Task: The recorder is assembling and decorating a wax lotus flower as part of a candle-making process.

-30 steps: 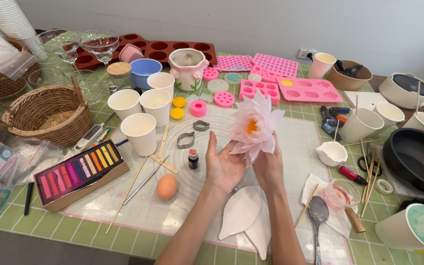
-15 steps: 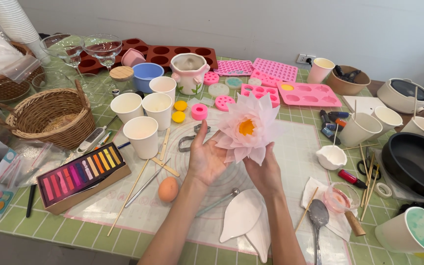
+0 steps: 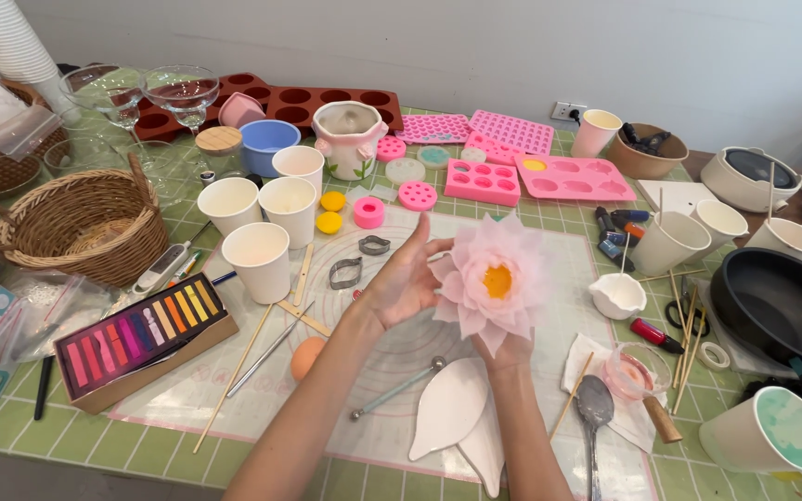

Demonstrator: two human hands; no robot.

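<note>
We've lifted the pink lotus flower (image 3: 492,281) higher vs a sec ago, above the surface (image 3: 549,223): right hand (image 3: 505,351) fingers gripping its base at 6 o'clock, left hand (image 3: 407,278) fingers open, touching petals at 9.

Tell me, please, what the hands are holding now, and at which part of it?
The right hand holds a pink flower with a yellow centre from underneath, at its base. The left hand is open, fingers touching the flower's left petals, not gripping them.
</note>
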